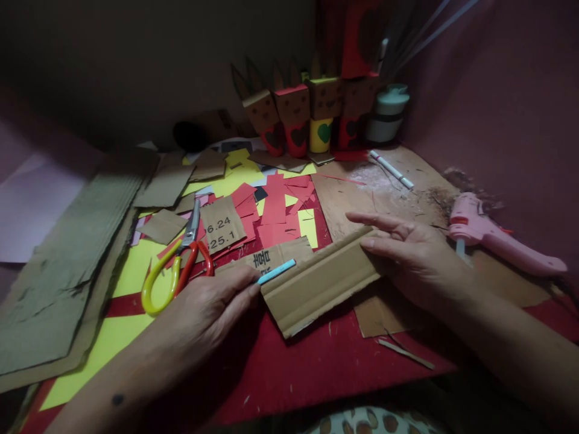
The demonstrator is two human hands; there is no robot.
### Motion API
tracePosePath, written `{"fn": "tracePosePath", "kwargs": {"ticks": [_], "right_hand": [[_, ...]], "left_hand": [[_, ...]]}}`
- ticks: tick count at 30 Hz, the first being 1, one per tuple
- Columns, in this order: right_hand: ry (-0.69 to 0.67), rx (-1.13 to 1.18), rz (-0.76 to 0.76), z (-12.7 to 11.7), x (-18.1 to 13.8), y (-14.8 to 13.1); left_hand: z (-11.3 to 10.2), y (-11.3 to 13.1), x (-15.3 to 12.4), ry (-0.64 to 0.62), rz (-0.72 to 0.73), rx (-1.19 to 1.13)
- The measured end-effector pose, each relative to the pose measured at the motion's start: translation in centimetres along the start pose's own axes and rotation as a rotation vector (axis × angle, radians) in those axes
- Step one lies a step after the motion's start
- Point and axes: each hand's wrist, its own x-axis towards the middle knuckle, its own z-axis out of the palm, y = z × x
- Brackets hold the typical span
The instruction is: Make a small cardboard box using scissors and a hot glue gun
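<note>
Over the bench [289, 374] toward six o'clock, the cardboard strip [321, 286], likely light, stiff yet crease-prone, suits end grips: the right hand [418, 262] has fingers pinching its two-o'clock end, the left hand's [219, 307] pinch a blue stick [278, 272].

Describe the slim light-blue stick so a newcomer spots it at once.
Over the red tabletop, find the long piece of brown cardboard, its right end at the right hand. By its upper left corner, the left hand holds the slim light-blue stick. Its bright colour sets it apart from the brown cardboard and the scissors with yellow and red handles.
</note>
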Motion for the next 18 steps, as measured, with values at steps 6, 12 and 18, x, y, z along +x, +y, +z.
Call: {"fn": "tracePosePath", "kwargs": {"ticks": [6, 12, 18], "right_hand": [[0.010, 0.028, 0.014, 0.16, -0.07, -0.14], [0.018, -0.003, 0.000, 0.10, -0.11, -0.05], [0.018, 0.004, -0.001, 0.13, -0.06, -0.06]], "left_hand": [[-0.48, -0.74, 0.39, -0.060, -0.012, -0.026], [-0.39, -0.66, 0.26, -0.060, -0.013, -0.013], [-0.40, -0.84, 0.31, -0.064, -0.002, -0.024]]}}
